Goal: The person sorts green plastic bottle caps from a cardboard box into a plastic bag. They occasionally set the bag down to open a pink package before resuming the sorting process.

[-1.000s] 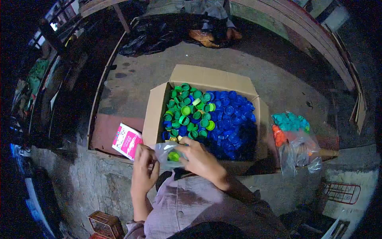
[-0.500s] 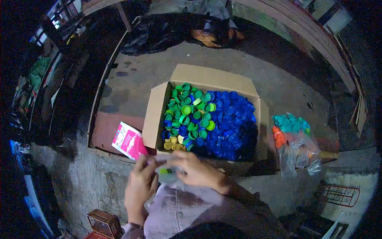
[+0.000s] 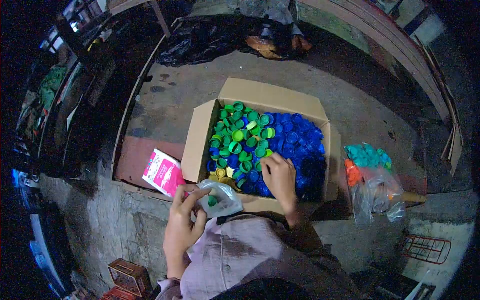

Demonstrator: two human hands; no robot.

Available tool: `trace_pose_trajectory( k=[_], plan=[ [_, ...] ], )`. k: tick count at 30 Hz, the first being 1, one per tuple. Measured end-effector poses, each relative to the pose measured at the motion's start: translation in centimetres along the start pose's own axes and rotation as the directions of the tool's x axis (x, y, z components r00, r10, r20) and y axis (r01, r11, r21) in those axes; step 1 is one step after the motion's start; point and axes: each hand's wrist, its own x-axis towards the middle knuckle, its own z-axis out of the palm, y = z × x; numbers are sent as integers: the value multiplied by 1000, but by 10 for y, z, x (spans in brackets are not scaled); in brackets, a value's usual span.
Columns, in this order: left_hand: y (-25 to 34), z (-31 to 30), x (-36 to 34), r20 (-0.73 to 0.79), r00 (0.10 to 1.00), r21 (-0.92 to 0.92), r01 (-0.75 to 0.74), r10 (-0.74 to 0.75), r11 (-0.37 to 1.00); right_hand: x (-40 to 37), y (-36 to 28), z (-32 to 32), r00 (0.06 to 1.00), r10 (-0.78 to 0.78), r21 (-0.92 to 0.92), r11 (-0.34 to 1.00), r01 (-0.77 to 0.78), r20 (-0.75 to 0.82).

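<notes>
My left hand [image 3: 184, 220] pinches the edge of a clear plastic bag [image 3: 227, 200] in front of my shirt. A green bottle cap [image 3: 212, 200] shows inside the bag. My right hand [image 3: 278, 180] is over the bottle caps in the cardboard box [image 3: 272, 92], its fingers curled down among them. What its fingertips hold, if anything, is hidden. Green caps [image 3: 238, 135] fill the box's left part, blue caps [image 3: 295, 137] its right part, and a few gold caps [image 3: 220, 172] lie at the near left corner.
Left of the box lies a pink and white packet [image 3: 164, 173]. On the right, a clear bag [image 3: 367, 172] holds teal and orange caps. Black plastic bags [image 3: 200, 42] lie at the table's far edge. A red wire rack [image 3: 426, 248] is at lower right.
My right hand has left the plastic bag and moved right, over the caps in the box. The bag now hangs from my left hand, its mouth wider.
</notes>
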Motion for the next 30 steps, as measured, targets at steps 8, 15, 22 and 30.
trace_pose_trajectory(
  k=[8, 15, 22, 30],
  plan=[
    [0, 7, 8, 3, 1000, 3, -30, 29, 1000, -4, -71, -61, 935, -120, 558, 775, 298, -333],
    [3, 10, 13, 37, 999, -25, 0, 1, 1000, 4, -67, -45, 961, -235, 423, 863, 276, -147],
    [2, 11, 12, 45, 998, 0, -37, 37, 999, 8, 18, -18, 1000, 12, -112, 994, -10, 18],
    [3, 13, 14, 76, 997, -62, -14, 18, 998, 2, -41, -77, 994, -106, 525, 847, 81, 17]
  ],
)
